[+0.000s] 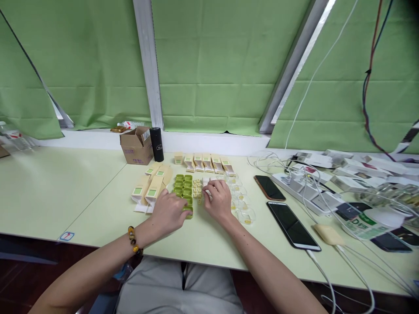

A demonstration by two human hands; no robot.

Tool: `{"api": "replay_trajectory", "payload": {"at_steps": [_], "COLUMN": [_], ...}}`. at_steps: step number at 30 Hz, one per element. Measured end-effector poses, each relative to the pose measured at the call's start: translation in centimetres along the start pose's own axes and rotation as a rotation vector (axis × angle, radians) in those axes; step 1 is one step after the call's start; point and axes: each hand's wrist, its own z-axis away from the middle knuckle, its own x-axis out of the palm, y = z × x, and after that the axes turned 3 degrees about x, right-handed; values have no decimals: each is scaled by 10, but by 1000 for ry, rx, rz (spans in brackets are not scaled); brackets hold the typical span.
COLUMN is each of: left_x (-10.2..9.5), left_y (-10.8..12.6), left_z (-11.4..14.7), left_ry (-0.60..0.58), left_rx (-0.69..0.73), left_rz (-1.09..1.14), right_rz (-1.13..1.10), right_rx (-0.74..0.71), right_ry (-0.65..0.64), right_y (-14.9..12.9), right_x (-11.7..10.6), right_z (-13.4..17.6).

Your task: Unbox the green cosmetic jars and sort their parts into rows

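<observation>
Two columns of small open green boxes point(179, 178) stand on the table in front of me. My left hand point(168, 211) is at their near end, thumb and index finger curled around the edge of a nearest green box point(189, 209). Just to the right lie rows of small pale yellow pieces point(196, 183) with dark marks. Over their right side my right hand point(218, 198) is closed in a pinch; whatever is between its fingertips is hidden. White pieces point(205, 179) show behind its fingers. Clear plastic covers point(245, 216) with yellow spots lie right of that hand.
Cream folded cartons point(153, 189) lie left, with a row of more cartons point(207, 163) behind. A cardboard box point(135, 146) and black bottle point(156, 145) stand at the back. Two phones point(291, 224), a power strip point(304, 192) and cables occupy the right.
</observation>
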Motion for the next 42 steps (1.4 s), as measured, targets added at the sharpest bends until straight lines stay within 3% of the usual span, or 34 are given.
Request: {"api": "replay_trajectory", "payload": {"at_steps": [4,7,10,14,20,26,33,37,42], "left_x": [-19,-19,-5,21,56,74,75,69,47], "left_y": [-13,-39,-75,-117,-143,-151,-155,-152,-143], "left_z": [-28,-64,-106,-152,-189,-200,-183,-175,-166], "left_ry": [67,113,53,-183,-276,-313,-240,-145,-16], "left_rx": [-25,-98,-206,-348,-388,-423,-398,-384,-345], "left_rz": [-13,-89,-174,-190,-143,-139,-150,-144,-67], "right_rz": [-7,-2,-6,-18,-24,-33,-28,-25,-19], "right_rx": [-19,-25,-24,-14,-12,-27,-20,-24,-19], "right_ry": [24,26,23,19,27,46,46,45,52], "right_y": [0,0,0,1,3,0,0,0,0], "right_x": [2,2,2,3,2,0,1,1,-1], "right_z": [1,1,1,1,2,0,-1,-1,-2]}}
